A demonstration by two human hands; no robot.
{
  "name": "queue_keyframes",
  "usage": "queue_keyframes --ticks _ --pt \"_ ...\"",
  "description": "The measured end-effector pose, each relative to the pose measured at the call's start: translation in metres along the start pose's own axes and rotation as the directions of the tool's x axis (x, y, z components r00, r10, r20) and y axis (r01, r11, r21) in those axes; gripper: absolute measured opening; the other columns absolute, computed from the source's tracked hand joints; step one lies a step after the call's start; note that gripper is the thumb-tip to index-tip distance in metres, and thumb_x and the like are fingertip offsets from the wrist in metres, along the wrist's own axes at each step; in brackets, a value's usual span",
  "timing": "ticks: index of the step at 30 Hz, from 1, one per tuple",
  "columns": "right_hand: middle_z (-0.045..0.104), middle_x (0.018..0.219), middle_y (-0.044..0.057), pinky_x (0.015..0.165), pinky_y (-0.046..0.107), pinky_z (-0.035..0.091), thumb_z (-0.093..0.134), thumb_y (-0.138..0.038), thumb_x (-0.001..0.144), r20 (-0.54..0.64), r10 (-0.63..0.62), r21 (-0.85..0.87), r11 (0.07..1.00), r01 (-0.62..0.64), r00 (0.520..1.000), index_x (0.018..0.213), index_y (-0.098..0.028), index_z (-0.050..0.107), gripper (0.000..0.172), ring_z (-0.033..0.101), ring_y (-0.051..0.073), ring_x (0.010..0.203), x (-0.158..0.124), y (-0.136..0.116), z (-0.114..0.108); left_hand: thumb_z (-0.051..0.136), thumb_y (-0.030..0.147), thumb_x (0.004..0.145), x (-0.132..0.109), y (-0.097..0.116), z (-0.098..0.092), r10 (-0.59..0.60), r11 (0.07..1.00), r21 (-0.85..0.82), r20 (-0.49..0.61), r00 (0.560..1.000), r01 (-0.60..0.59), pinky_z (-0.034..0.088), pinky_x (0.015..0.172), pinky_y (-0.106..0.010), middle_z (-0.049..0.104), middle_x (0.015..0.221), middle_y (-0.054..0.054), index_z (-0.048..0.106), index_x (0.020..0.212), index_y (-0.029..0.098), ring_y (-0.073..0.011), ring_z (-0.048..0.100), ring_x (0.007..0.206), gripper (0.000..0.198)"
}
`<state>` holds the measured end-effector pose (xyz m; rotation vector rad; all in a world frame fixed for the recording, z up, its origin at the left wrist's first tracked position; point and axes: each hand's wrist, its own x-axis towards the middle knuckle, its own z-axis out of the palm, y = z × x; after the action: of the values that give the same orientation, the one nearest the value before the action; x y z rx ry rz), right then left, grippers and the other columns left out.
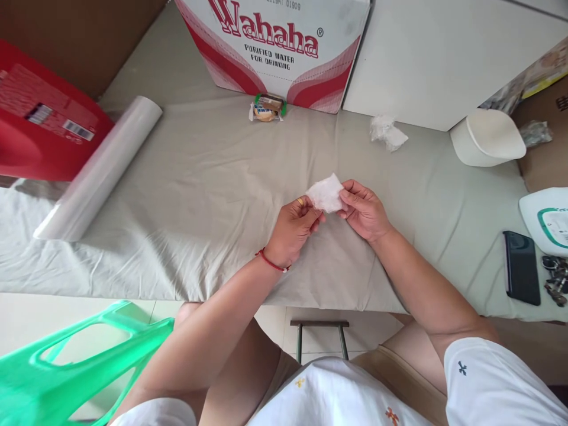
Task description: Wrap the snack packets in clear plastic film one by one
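Between my two hands is a small white folded tissue (326,193), held up over the cloth-covered table. My left hand (295,228) pinches its lower left corner between thumb and fingers. On the other side, my right hand (364,208) grips the right edge with its thumb on top. Farther back on the right lies a crumpled white tissue or wrapper (387,132), apart from both hands. Some of my fingertips are hidden behind the tissue.
A Wahaha water carton (288,53) stands at the back, with small wrapped snacks (267,107) before it. Left are a plastic film roll (102,168) and red container (48,112). Right are a white bin (488,137), phone (522,267) and keys (555,279). A green stool (89,361) stands below.
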<state>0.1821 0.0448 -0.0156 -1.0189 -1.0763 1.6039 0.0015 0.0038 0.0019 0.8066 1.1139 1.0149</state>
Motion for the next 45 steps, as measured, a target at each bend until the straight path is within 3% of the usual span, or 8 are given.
queue_keyframes --ticks 5,12,20,25,32,36,39,45 --pt "0.054 0.082 -0.001 0.064 0.032 0.046 0.080 -0.054 0.088 -0.073 -0.309 -0.323 0.907 0.271 0.948 0.085 -0.031 0.065 0.027 0.049 0.016 0.071 -0.017 -0.007 0.014 0.062 0.029 0.092 0.000 -0.002 -0.004 0.284 0.903 0.386 -0.201 0.937 -0.191 0.037 0.057 -0.025 0.063 0.070 0.002 0.059 0.083 0.019 -0.0087 0.047 0.058 0.013" --pt "0.062 0.090 0.001 0.071 0.031 0.053 0.074 -0.059 0.091 0.093 -0.199 -0.308 0.926 0.219 0.976 0.096 -0.026 0.069 0.034 0.057 0.016 0.080 -0.016 0.007 0.020 0.055 0.019 0.097 -0.011 -0.013 0.003 0.644 0.490 0.679 0.142 0.752 -0.547 0.044 0.066 -0.028 0.068 0.082 -0.002 0.069 0.093 0.019 -0.0126 0.056 0.069 0.014" --pt "0.061 0.074 -0.003 0.062 0.026 0.050 0.082 -0.050 0.087 0.168 -0.040 0.015 0.999 0.038 0.985 0.082 -0.023 0.074 0.029 0.055 0.011 0.067 -0.011 -0.001 0.009 0.081 0.038 0.087 0.005 -0.011 -0.005 0.493 0.841 0.436 -0.376 0.784 -0.320 0.044 0.062 -0.024 0.061 0.102 -0.002 0.058 0.109 0.021 -0.0067 0.045 0.063 0.036" --pt "0.068 0.079 -0.001 0.068 0.028 0.056 0.084 -0.047 0.086 0.224 -0.007 0.103 0.995 -0.017 0.975 0.090 -0.024 0.078 0.024 0.062 0.012 0.069 -0.009 -0.006 -0.003 0.085 0.054 0.080 0.010 0.001 -0.015 0.119 0.992 -0.023 -0.156 0.981 -0.124 0.033 0.050 -0.023 0.056 0.075 0.001 0.061 0.084 0.019 -0.0077 0.046 0.058 0.042" --pt "0.073 0.084 -0.002 0.070 0.025 0.064 0.095 -0.033 0.072 0.178 0.063 0.154 0.984 -0.091 0.982 0.095 -0.027 0.078 0.029 0.068 0.011 0.075 -0.003 -0.011 -0.009 0.087 0.050 0.078 0.016 0.014 -0.031 0.057 0.975 -0.198 -0.190 0.980 -0.096 0.024 0.042 -0.021 0.049 0.072 0.004 0.057 0.080 0.020 -0.0070 0.040 0.056 0.042" --pt "0.068 0.074 -0.005 0.055 0.018 0.059 0.095 -0.030 0.071 0.128 0.088 0.241 0.964 -0.117 0.988 0.090 -0.024 0.076 0.027 0.065 0.008 0.064 -0.003 -0.014 -0.008 0.085 0.055 0.080 0.013 0.012 -0.031 0.478 0.878 0.233 -0.357 0.802 -0.419 0.047 0.063 -0.024 0.061 0.096 -0.002 0.062 0.102 0.023 -0.0115 0.056 0.079 0.045" --pt "0.066 0.071 -0.008 0.045 0.013 0.053 0.097 -0.029 0.068 0.092 0.126 0.307 0.940 -0.148 0.988 0.089 -0.024 0.073 0.032 0.061 0.006 0.056 -0.004 -0.017 -0.010 0.082 0.054 0.084 0.006 0.011 -0.025 0.748 0.579 0.536 -0.049 0.661 -0.615 0.054 0.088 -0.035 0.066 0.109 -0.005 0.067 0.109 0.025 -0.0186 0.061 0.100 0.041" --pt "0.062 0.066 -0.009 0.035 0.010 0.042 0.097 -0.031 0.069 0.125 0.199 0.352 0.907 -0.231 0.972 0.090 -0.023 0.068 0.036 0.053 0.003 0.046 -0.007 -0.021 -0.008 0.077 0.053 0.091 0.000 -0.002 -0.013 0.711 0.439 0.616 0.207 0.672 -0.654 0.053 0.099 -0.044 0.068 0.119 -0.010 0.069 0.126 0.024 -0.0250 0.061 0.114 0.046"
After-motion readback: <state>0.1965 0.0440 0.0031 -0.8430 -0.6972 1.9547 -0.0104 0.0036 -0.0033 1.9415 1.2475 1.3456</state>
